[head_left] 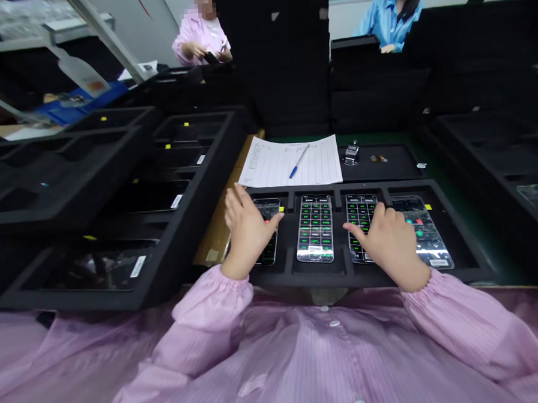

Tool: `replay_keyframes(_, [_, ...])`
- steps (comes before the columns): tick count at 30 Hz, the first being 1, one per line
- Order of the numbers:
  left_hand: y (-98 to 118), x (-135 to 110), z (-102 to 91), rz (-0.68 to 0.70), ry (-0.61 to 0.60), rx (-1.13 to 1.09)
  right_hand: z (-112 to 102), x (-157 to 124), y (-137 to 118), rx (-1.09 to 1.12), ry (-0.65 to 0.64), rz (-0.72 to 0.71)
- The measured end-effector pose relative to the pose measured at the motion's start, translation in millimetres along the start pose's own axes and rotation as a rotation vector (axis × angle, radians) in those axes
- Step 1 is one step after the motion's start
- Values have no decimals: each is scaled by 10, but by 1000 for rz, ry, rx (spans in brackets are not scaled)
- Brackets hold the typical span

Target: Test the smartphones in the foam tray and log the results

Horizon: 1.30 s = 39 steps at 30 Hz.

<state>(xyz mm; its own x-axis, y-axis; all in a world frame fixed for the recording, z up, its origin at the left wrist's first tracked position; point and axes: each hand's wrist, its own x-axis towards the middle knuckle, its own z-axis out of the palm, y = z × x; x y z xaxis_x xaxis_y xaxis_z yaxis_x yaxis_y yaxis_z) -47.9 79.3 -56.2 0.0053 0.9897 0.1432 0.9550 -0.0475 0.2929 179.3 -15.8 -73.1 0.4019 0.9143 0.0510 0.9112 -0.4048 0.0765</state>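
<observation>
Four smartphones with glowing green-and-black test screens lie in a row in a black foam tray (300, 277). My left hand (247, 229) rests over the leftmost phone (271, 252), its thumb across the screen and its fingers reaching past the phone's left edge. The second phone (314, 229) lies untouched between my hands. My right hand (391, 243) has its fingertips on the third phone (359, 218) and sits beside the fourth phone (426, 232). Both hands cover parts of these screens. Neither hand visibly grips anything.
A printed sheet (289, 161) with a blue pen (299, 161) lies beyond the tray. Black foam trays holding dark phones (146, 196) stand to the left, and another foam tray (487, 154) stands to the right. Two co-workers in smocks (201, 36) (390, 21) work behind.
</observation>
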Motion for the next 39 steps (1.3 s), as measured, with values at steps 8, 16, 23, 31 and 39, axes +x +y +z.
replay_keyframes(8, [842,-302,77,207,-281,308,14,65,-187,-43,-51,44])
replay_keyframes(16, [1078,-256,287,176,-316,333,87,109,-145,8,28,34])
replay_keyframes(23, [1106,-256,330,155,-293,296,132,118,-151,48,50,38])
replay_keyframes(31, [1132,-258,350,144,-285,298,150,117,-151,54,62,42])
replay_keyframes(39, [1129,-260,352,146,-280,297,140,112,-152,63,64,38])
